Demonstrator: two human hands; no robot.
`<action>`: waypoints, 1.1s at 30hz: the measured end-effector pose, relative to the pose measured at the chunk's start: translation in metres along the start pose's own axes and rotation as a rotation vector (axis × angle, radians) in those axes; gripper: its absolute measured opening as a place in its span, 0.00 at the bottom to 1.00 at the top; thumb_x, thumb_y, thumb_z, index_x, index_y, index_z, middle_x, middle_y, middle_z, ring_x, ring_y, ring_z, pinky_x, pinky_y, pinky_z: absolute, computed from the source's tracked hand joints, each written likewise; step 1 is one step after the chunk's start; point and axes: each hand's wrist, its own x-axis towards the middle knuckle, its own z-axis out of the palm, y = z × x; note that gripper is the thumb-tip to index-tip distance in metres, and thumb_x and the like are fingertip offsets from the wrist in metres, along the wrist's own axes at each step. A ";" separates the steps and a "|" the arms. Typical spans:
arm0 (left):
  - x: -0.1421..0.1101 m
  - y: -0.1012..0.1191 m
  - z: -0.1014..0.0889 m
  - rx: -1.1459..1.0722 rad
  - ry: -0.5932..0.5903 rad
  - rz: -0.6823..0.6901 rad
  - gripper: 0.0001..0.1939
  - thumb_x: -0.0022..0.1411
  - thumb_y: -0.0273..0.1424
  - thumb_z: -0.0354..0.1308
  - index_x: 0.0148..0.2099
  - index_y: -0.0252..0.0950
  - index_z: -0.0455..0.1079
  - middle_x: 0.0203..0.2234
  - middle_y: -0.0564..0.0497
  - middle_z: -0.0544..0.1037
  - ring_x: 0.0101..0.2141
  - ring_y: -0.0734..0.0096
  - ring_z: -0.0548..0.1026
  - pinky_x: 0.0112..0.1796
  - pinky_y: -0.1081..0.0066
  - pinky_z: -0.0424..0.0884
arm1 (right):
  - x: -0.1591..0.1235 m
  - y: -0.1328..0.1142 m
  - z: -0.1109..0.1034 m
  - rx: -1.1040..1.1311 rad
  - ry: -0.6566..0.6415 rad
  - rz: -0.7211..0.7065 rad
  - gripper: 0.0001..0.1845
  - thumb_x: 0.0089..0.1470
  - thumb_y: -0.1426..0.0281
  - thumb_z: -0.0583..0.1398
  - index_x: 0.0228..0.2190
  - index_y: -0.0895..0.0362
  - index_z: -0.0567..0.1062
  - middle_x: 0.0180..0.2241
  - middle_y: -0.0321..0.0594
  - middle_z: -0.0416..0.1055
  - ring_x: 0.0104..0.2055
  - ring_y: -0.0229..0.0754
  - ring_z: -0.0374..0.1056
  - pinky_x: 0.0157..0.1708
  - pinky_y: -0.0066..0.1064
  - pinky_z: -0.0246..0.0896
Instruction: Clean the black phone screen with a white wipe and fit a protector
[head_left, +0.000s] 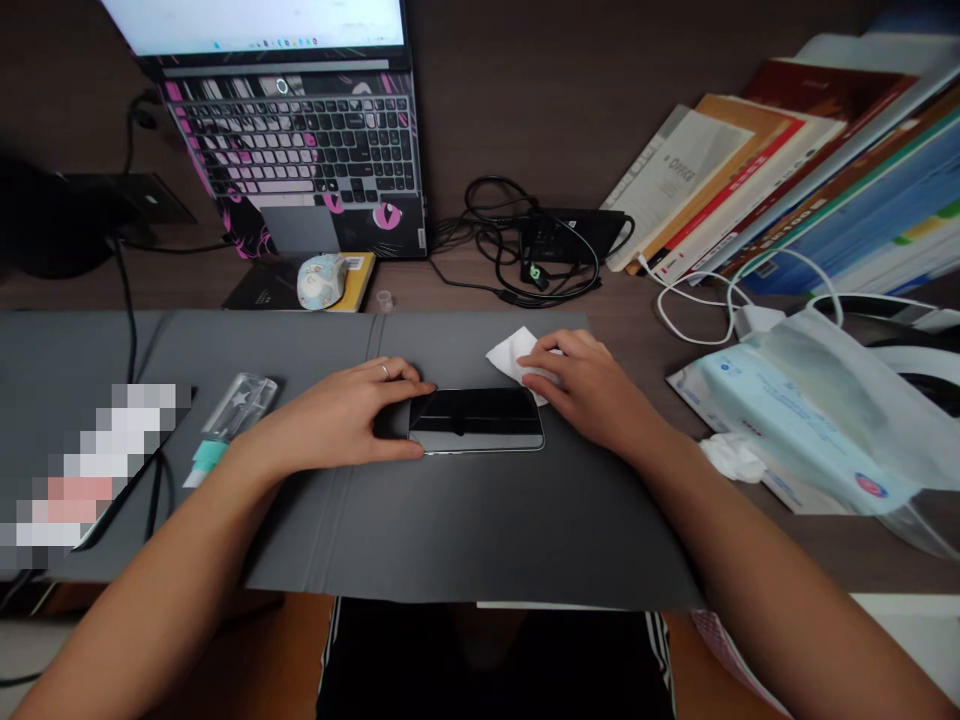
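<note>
A smartphone (478, 420) with a dark, glossy screen lies flat and face up on the grey desk mat (495, 530). My left hand (358, 415) grips its left end, thumb along the near edge and fingers at the far edge; a ring circles one finger. At the phone's right end, my right hand (583, 378) has its fingers closed on a white tissue (508, 352). Part of the tissue spreads out beyond the phone's far right corner, and the rest is hidden under the fingers.
A laptop (300, 140) stands at the back, with a mouse (321, 281) before it. Left lies a clear spray bottle (238, 408). Tangled cables (517, 270) sit behind the mat. Books (720, 190), a tissue pack (802, 415) and a crumpled tissue (733, 458) are right.
</note>
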 end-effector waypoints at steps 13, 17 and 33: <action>0.000 0.000 0.001 -0.015 0.022 0.003 0.30 0.63 0.46 0.63 0.63 0.39 0.69 0.52 0.45 0.73 0.52 0.56 0.74 0.54 0.59 0.70 | 0.000 -0.014 -0.018 0.225 0.108 -0.037 0.10 0.67 0.69 0.54 0.36 0.57 0.75 0.36 0.42 0.70 0.38 0.43 0.67 0.39 0.34 0.60; 0.001 0.000 0.001 -0.011 0.025 0.005 0.30 0.63 0.47 0.63 0.63 0.40 0.69 0.52 0.45 0.74 0.52 0.56 0.74 0.54 0.60 0.70 | -0.002 -0.023 -0.016 0.285 -0.087 -0.232 0.11 0.67 0.67 0.56 0.42 0.56 0.78 0.40 0.43 0.72 0.43 0.44 0.68 0.45 0.36 0.62; 0.001 0.001 -0.001 -0.027 0.006 -0.006 0.30 0.63 0.47 0.64 0.63 0.40 0.69 0.53 0.45 0.73 0.52 0.57 0.73 0.54 0.60 0.70 | -0.004 -0.037 -0.009 0.241 -0.147 -0.455 0.21 0.67 0.56 0.57 0.52 0.57 0.76 0.53 0.47 0.73 0.55 0.47 0.67 0.62 0.46 0.54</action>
